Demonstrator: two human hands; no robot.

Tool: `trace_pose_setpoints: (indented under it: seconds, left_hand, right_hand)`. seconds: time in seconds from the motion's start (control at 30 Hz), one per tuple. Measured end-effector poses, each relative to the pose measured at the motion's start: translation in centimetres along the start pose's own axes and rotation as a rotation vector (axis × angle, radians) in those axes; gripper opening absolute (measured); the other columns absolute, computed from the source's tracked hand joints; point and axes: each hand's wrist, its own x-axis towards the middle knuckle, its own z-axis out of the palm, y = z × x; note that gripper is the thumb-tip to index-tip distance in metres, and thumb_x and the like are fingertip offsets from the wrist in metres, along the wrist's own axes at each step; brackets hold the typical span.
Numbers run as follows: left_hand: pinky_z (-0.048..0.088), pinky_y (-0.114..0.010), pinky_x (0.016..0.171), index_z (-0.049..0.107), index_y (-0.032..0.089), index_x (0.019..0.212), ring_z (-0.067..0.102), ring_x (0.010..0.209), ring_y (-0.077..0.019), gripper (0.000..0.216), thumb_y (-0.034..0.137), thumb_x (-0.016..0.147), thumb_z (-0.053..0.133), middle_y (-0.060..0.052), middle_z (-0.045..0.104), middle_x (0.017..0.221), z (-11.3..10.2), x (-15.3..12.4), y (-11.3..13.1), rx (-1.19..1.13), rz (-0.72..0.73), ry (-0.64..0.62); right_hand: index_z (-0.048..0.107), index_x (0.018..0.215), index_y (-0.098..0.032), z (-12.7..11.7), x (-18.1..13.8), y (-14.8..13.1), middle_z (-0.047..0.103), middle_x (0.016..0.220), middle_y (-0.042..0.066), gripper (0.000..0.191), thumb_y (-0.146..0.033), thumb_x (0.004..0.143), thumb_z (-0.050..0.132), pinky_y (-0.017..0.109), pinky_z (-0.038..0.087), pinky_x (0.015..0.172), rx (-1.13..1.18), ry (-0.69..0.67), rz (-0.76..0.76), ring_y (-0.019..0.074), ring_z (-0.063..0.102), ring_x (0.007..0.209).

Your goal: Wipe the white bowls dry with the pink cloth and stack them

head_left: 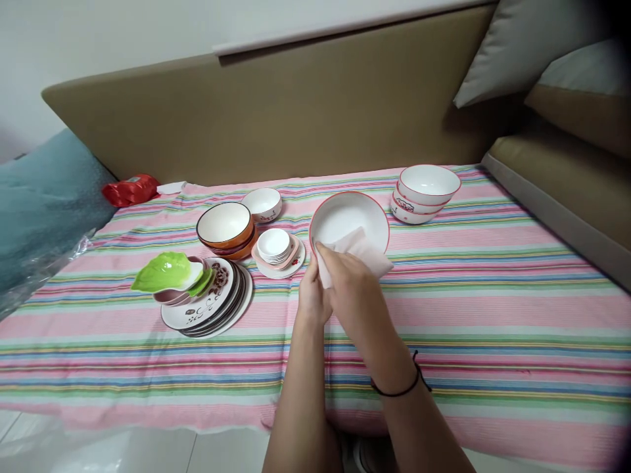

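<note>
A white bowl with a red rim point(342, 213) is tilted toward me above the striped cloth. My left hand point(314, 295) grips its lower left edge, fingers partly hidden behind my right hand. In my right hand point(351, 282) is a thin white tissue point(369, 256), pressed against the bowl's rim and inside. To the right stands a stack of similar red-rimmed bowls point(428, 184). Left of the held bowl, several small white dishes point(275, 244) sit stacked on a plate.
Further left are orange-brown bowls point(225, 223), a small white bowl point(265, 202), and a pile of plates point(197, 309) topped by green leaf-shaped dishes point(165, 272). A red package point(132, 190) lies by a blue cushion point(46, 203). The sofa back point(296, 125) rises behind.
</note>
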Motion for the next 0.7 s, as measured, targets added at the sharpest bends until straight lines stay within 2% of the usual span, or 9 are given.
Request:
trace_pose_setpoints:
  seconds: [0.1,0.17,0.3,0.43,0.6,0.7]
  left_hand:
    - [0.048,-0.037,0.100,0.067,0.017,0.106,0.061,0.117,-0.0264,0.054,0.061,0.091,0.039,-0.010,0.071,0.105,0.2,-0.1,0.7,-0.123,-0.050,-0.024]
    - [0.049,-0.033,0.096,0.068,0.016,0.102,0.065,0.108,-0.0243,0.064,0.069,0.089,0.035,-0.010,0.071,0.097,0.3,0.1,0.9,-0.180,-0.081,0.002]
    - [0.051,-0.025,0.084,0.068,0.016,0.092,0.068,0.084,-0.0156,0.055,0.058,0.095,0.034,-0.005,0.070,0.083,0.3,0.5,0.9,-0.250,-0.020,0.018]
    - [0.051,-0.026,0.083,0.067,0.015,0.087,0.066,0.076,-0.0143,0.050,0.051,0.097,0.033,-0.003,0.068,0.077,0.1,0.7,1.0,-0.296,0.037,0.038]
    - [0.050,-0.029,0.090,0.069,0.013,0.098,0.067,0.085,-0.0170,0.055,0.056,0.095,0.034,-0.006,0.070,0.085,0.3,0.6,1.1,-0.245,0.043,0.007]
    - [0.048,-0.029,0.097,0.068,0.014,0.109,0.067,0.096,-0.0180,0.056,0.057,0.094,0.035,-0.008,0.072,0.098,0.6,0.6,1.0,-0.236,0.045,-0.033]
  right_hand:
    - [0.058,0.130,-0.008,-0.9,0.0,1.0,0.070,0.118,0.016,0.041,-0.011,0.093,0.043,0.040,0.050,0.093,-0.004,-0.161,-0.016,0.0266,0.065,0.107]
    - [0.058,0.130,-0.009,-1.1,-0.1,1.2,0.069,0.119,0.016,0.040,-0.011,0.092,0.047,0.040,0.050,0.093,0.013,-0.212,0.008,0.0265,0.064,0.108]
    - [0.056,0.131,-0.007,-0.6,-0.5,0.4,0.067,0.119,0.017,0.044,-0.015,0.088,0.059,0.041,0.049,0.096,0.026,-0.246,0.059,0.0286,0.060,0.114]
    - [0.057,0.130,-0.008,0.1,-0.6,-0.3,0.064,0.127,0.016,0.042,-0.014,0.088,0.058,0.041,0.044,0.104,0.054,-0.212,0.006,0.0272,0.054,0.121]
    - [0.061,0.122,-0.008,-0.3,-0.7,0.4,0.064,0.126,0.016,0.037,-0.016,0.085,0.059,0.046,0.036,0.109,-0.035,-0.152,-0.012,0.0293,0.054,0.120]
    - [0.062,0.121,-0.009,-0.5,-0.8,1.5,0.065,0.126,0.014,0.040,-0.009,0.082,0.054,0.048,0.029,0.113,-0.098,-0.186,-0.022,0.0283,0.055,0.119]
